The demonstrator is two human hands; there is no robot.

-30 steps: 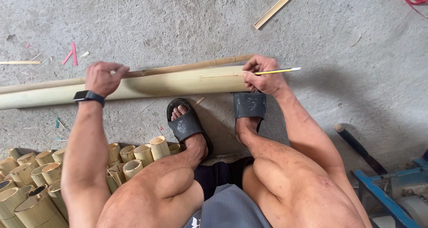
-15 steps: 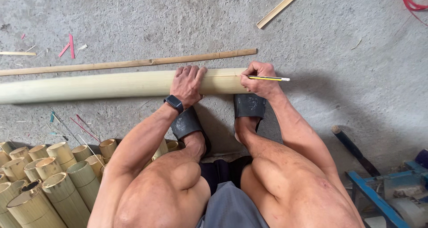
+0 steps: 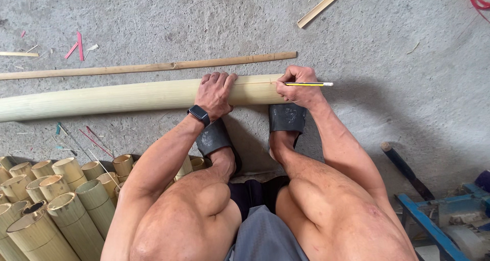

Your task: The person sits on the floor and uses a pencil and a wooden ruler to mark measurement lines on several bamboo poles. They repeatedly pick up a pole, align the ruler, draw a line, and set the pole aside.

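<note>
Pale bamboo pole [image 3: 117, 97] lies pinned under the flat, spread left hand [image 3: 214, 91]; right hand [image 3: 298, 85], clamped on a pencil [image 3: 309, 84], marks it. Rolling could skew the line.

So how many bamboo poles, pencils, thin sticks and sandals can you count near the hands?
Bamboo pole: 1
Pencil: 1
Thin sticks: 2
Sandals: 2
Total: 6

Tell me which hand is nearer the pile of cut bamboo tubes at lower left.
Left. The left hand presses on the long bamboo pole, up and right of the cut bamboo tubes. The right hand, holding a yellow pencil, is farther right at the pole's end.
</note>
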